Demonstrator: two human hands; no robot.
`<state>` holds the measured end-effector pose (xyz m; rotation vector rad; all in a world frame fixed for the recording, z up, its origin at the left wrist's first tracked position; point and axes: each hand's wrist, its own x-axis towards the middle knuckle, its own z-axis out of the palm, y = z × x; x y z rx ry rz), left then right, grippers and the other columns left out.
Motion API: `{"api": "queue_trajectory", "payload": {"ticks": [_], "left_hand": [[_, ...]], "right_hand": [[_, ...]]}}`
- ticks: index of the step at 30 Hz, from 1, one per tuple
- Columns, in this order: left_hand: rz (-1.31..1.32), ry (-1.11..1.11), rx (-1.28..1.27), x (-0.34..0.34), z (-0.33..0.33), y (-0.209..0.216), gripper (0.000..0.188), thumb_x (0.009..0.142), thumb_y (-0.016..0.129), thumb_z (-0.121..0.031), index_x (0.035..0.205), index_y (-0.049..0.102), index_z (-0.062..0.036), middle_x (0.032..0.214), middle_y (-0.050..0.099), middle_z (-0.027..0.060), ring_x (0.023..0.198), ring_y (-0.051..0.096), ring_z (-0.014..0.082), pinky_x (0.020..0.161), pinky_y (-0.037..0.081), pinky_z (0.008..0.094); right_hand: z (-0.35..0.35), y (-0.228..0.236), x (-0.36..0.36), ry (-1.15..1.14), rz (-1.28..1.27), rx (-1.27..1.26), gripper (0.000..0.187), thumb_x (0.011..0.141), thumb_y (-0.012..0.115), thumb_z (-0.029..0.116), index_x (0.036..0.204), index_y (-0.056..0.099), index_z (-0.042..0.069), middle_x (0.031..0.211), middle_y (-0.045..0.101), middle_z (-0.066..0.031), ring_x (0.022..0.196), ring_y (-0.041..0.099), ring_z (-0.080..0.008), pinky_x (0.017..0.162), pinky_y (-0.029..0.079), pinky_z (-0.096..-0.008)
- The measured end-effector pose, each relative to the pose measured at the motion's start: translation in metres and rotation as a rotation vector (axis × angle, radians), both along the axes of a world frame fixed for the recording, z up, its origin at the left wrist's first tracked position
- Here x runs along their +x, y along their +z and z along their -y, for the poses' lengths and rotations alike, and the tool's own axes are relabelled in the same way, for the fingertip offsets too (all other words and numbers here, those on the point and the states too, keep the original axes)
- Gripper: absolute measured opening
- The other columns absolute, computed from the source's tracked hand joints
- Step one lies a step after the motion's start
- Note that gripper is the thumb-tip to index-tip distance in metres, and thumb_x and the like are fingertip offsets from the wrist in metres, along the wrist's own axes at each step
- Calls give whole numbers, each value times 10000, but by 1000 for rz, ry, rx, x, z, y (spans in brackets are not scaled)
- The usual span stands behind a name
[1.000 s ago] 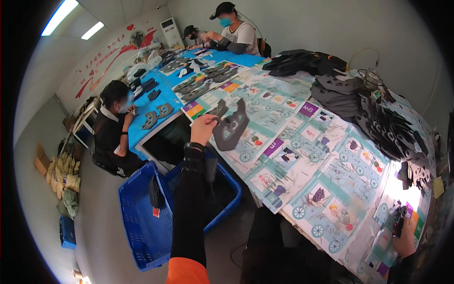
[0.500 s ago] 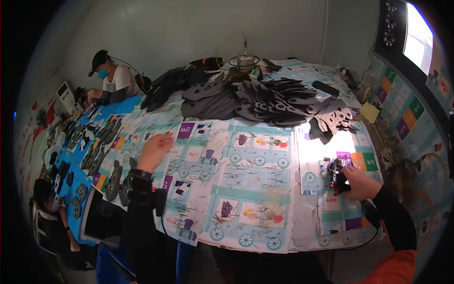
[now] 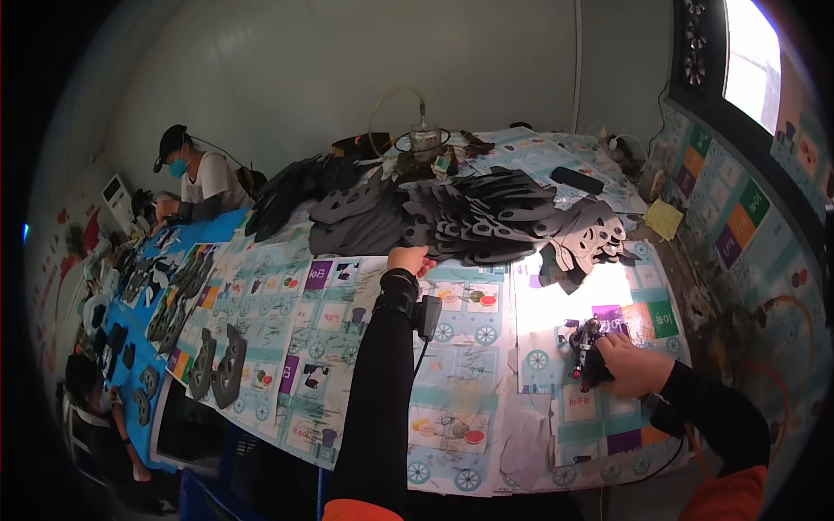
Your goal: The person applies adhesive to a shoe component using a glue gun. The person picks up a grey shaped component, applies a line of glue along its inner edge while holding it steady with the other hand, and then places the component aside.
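Observation:
My left hand [image 3: 410, 260] reaches to the near edge of a heap of dark grey cut-out sheet pieces [image 3: 473, 213]. Its fingers are curled together against the lowest pieces, and what they pinch, if anything, is hidden. On the right, my right hand [image 3: 627, 365] is closed around a small black spray gun [image 3: 588, 347] with silver and red parts. The gun is held low over the papered table [image 3: 452, 382], just below a bright patch of sunlight. Lighter grey pieces [image 3: 595, 230] lie sunlit at the heap's right end.
Two dark pieces [image 3: 229, 369] lie at the table's left side. Behind the heap stand a metal pot with a hose [image 3: 426, 139] and a black oblong case [image 3: 577, 181]. A yellow paper [image 3: 663, 220] lies right. Two people sit left by a blue-covered table [image 3: 228, 224].
My left hand has moved right and away from me, from above the papered table to the heap's edge. The view has shifted; my right hand still holds the spray gun.

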<state>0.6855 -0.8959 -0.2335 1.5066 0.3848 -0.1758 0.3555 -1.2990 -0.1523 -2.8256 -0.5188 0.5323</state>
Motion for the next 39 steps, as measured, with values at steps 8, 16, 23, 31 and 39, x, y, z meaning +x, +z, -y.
{"api": "queue_trajectory", "payload": {"ticks": [8, 16, 23, 31, 39], "left_hand": [[-31, 115, 138, 19, 0, -5, 298, 975, 809, -238, 868, 649, -11, 719, 639, 88, 507, 529, 175, 448, 397, 343], [592, 267, 862, -18, -21, 41, 381, 912, 678, -351, 868, 662, 27, 913, 715, 306, 958, 672, 536, 841, 535, 570], [280, -133, 175, -288, -92, 118, 538, 1019, 599, 11, 1501, 360, -6, 1196, 728, 177, 799, 708, 203, 639, 551, 324], [344, -145, 398, -437, -13, 43, 916, 913, 721, 103, 1686, 284, -123, 1519, 547, 217, 1213, 692, 259, 904, 613, 343], [355, -50, 497, -426, -29, 51, 330, 967, 762, -33, 1291, 701, -29, 1076, 769, 181, 863, 772, 279, 735, 579, 368]], "right_hand": [[4, -6, 2, 29, 23, -1, 645, 845, 831, 275, 1236, 504, -119, 1219, 586, -321, 1211, 567, -480, 1059, 496, -516], [5, -6, 2, 88, 76, 4, 636, 833, 835, 242, 1225, 499, -131, 1215, 582, -327, 1214, 562, -478, 1062, 496, -511], [-3, 7, 6, -96, 27, 94, 467, 821, 727, 46, 1226, 514, -48, 1142, 607, -243, 1064, 640, -411, 921, 559, -453], [-63, 92, -15, -461, -382, 912, 674, 712, 581, -125, 1376, 648, -32, 1083, 748, -100, 1048, 702, -202, 753, 532, -252], [-130, 107, -22, -425, -615, 693, 495, 757, 638, -73, 1242, 732, -41, 936, 746, -47, 709, 621, -87, 556, 439, -243]]}}
